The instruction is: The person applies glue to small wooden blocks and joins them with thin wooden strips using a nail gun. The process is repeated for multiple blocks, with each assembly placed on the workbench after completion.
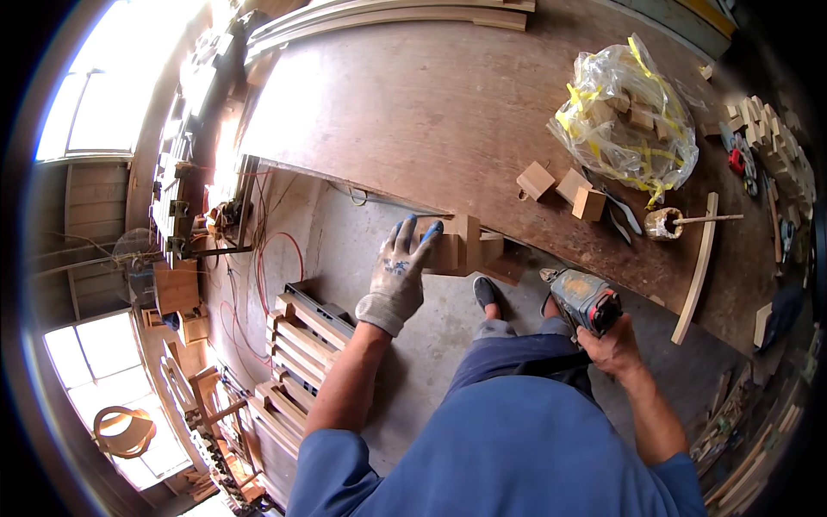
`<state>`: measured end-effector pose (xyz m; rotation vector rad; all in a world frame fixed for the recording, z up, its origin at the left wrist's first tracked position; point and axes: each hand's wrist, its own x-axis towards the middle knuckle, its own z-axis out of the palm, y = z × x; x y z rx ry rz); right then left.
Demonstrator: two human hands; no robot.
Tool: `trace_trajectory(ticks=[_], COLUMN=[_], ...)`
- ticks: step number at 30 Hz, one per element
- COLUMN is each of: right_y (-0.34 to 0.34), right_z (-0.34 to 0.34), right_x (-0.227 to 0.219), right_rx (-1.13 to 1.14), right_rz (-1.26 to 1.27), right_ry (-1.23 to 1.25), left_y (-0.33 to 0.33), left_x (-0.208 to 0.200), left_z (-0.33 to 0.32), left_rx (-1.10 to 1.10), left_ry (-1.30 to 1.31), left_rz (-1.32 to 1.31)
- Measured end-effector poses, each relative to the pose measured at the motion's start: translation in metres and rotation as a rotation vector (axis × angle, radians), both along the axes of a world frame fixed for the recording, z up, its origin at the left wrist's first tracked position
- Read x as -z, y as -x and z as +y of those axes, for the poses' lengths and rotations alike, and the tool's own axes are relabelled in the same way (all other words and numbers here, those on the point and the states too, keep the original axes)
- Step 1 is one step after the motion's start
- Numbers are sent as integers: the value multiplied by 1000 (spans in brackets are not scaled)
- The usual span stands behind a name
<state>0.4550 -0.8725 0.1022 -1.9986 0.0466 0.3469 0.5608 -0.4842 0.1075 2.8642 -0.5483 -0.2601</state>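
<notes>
My left hand (pixel 396 276) wears a pale work glove with blue fingertips. Its fingers are stretched and spread, and the thumb side lies at a wooden piece (pixel 468 244) made of joined blocks, by the near edge of the workbench (pixel 413 129). Whether the glove presses on the wood I cannot tell. My bare right hand (pixel 610 345) grips a nail gun (pixel 584 297) with a scuffed grey-blue body and a black and red end cap. The tool hangs in front of the bench edge, its nose toward the bench and apart from the wooden piece.
Wood blocks (pixel 536 179), pliers (pixel 622 215), a glue pot with a stick (pixel 663 224) and a curved wooden strip (pixel 696 276) lie on the bench's right. Behind them sits a clear plastic bag (pixel 620 112) of blocks. Slatted wood (pixel 301 336) and red hoses (pixel 297 250) are at left.
</notes>
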Motion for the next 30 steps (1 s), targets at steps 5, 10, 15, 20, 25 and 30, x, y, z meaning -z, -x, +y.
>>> trace_trajectory(ticks=[5,10,15,20,25,30], right_y=[1,5,-2,-11,-11,-13], right_z=[1,-2,11,19,13,19], right_x=[5,11,-3,-15,-9,-9], right_rx=[-74,-190,-66,-156,-334,-304], right_rz=[-68,-159,-23,-118,-170,-138], right_ry=[43,160,-8,25,204,165], left_y=[12,36,50,48,46,36], left_x=[-3,9,23,44,37,31], left_z=[-7,-22,-30,-24,-15,9], left_rx=[-134,-240,-397,-470,-479,-415], left_ry=[258,277,395,591,703,794], left_rz=[120,35,-11,-103,-9,136])
